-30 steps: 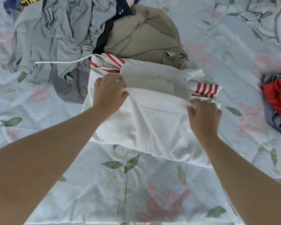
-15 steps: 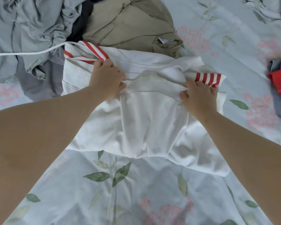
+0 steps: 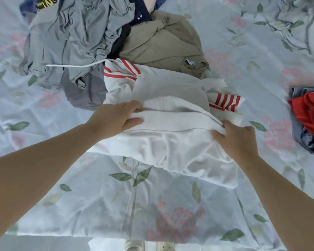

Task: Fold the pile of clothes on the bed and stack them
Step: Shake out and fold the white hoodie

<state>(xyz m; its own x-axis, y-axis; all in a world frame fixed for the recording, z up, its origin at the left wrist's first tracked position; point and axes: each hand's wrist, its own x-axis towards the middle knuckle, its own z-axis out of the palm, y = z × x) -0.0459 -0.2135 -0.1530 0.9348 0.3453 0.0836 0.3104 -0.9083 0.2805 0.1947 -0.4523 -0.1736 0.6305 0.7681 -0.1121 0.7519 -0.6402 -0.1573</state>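
The white shirt (image 3: 170, 142) lies in the middle of the bed (image 3: 152, 205), partly folded, with a thick band of its cloth doubled over and running across from 9 o'clock to 3 o'clock. Red-striped trim shows at its 11 o'clock corner and again at its 2 o'clock corner. The left hand (image 3: 114, 118) has the left end of that doubled band: its fingers (image 3: 130, 105) lie over the top of the fold and the thumb comes in beneath, pinching the cloth between them. The right hand (image 3: 237, 140) takes the right end, its fingers curled down into the fabric and its thumb tucked against the fold, so the cloth is bunched in its grip. Both bare forearms reach in from the 7 and 5 o'clock corners.

From the shirt, at 11 to 12 o'clock and touching its far edge, sits the unfolded pile of clothes: a crumpled light grey garment (image 3: 71, 37) with a white drawstring (image 3: 74, 65) trailing from it, a darker grey piece (image 3: 83, 91) under its near edge, a khaki garment (image 3: 161, 42) with a small label showing, and something navy (image 3: 140, 11) at the very top. Well apart at 3 o'clock, by the edge of the view, a red garment (image 3: 312, 109) rests on a blue-grey one (image 3: 308, 142). The sheet is pale blue, printed with pink flowers and green leaves
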